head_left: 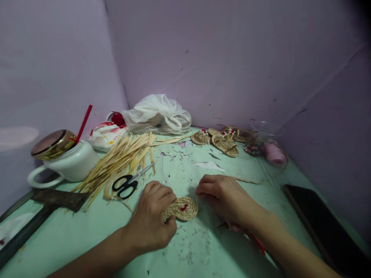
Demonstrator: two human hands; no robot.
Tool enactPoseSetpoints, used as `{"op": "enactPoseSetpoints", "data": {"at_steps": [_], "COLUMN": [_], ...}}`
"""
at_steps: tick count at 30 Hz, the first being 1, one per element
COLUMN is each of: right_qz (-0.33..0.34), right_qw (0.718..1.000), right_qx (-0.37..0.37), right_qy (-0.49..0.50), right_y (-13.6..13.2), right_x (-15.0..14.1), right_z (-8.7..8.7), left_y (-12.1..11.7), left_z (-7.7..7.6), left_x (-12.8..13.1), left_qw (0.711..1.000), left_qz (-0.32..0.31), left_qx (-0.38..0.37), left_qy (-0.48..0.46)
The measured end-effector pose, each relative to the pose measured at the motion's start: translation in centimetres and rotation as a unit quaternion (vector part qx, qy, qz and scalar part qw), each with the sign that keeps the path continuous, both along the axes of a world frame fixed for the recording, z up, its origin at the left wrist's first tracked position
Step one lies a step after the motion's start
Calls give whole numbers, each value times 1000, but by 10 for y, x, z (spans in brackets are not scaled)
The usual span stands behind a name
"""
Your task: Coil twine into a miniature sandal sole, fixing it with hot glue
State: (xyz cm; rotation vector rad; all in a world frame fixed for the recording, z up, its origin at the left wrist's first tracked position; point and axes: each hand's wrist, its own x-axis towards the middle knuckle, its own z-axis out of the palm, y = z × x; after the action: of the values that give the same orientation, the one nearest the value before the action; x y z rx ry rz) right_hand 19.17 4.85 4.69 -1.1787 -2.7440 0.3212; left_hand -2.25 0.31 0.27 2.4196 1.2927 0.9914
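A small woven straw piece [182,209] with a red spot at its centre lies on the pale green table [95,235]. My left hand [153,222] is curled over its left end, fingers pinching the weave. My right hand [223,195] rests just to its right with fingers closed together near the piece's edge, where a thin strand rises. What the right fingers grip is too small to make out. Black-handled scissors [129,182] lie a short way left of my left hand.
A pile of straw strips [121,158] lies left of centre. A white mug with a gold lid [62,156], a cleaver [43,210], plastic bags [158,114], finished woven pieces [223,141], a pink thread spool [274,152] and a dark phone [321,224] ring the table.
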Motion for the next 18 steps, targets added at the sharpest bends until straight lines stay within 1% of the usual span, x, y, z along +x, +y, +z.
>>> {"op": "enactPoseSetpoints", "data": {"at_steps": [6, 9, 13, 18], "right_qz": [2, 13, 49, 96], "right_qw": [1000, 999, 998, 994], "right_qx": [15, 15, 4, -13], "right_qy": [-18, -27, -34, -40], "right_y": [2, 4, 6, 8], "right_x": [-4, -5, -4, -6], "right_z": [-2, -1, 0, 0], "left_y": [-2, -2, -2, 1], "left_z": [0, 0, 1, 7], "left_x": [0, -1, -3, -4], "left_qw": [999, 998, 997, 991], "left_qz": [-30, -47, -68, -107], "left_qx": [19, 25, 15, -25], "left_qy": [6, 21, 43, 74]}}
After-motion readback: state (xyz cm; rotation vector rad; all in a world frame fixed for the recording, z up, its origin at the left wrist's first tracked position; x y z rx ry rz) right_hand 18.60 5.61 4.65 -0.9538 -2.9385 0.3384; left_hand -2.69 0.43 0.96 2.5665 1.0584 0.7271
